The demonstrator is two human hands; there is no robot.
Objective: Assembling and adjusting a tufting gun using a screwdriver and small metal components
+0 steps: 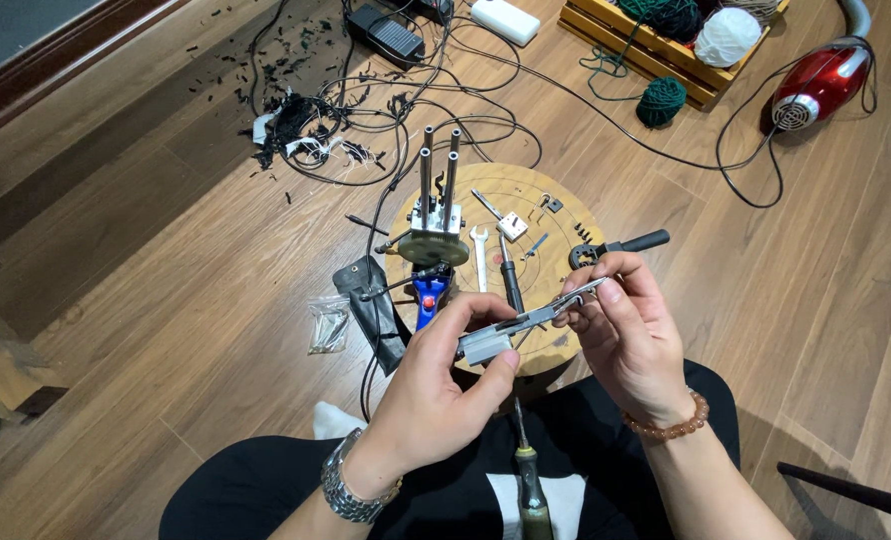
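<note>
Floorboards of warm brown wood grain run diagonally under everything, littered at the upper left with black shavings and a tangle of thin black cables. A slatted wooden crate at the top holds balls of yarn, with a dark green ball on the floor beside it and a glossy red handheld vacuum to its right. A round wooden worktop, ringed like a target, carries a metal fixture with four upright steel rods, a flat spanner and a black-handled tool.

Above the worktop's near edge, both hands share a slim metal part: a long, flat, bright strip ending in a small grey block. The left hand, with a steel link watch at the wrist, has its grip clamped on the block end, thumb pressed on its underside. The right hand, with a bracelet of round brown beads, pinches the thin far end between fingertips and thumb. A wooden-handled screwdriver lies on the person's black-clad lap.
</note>
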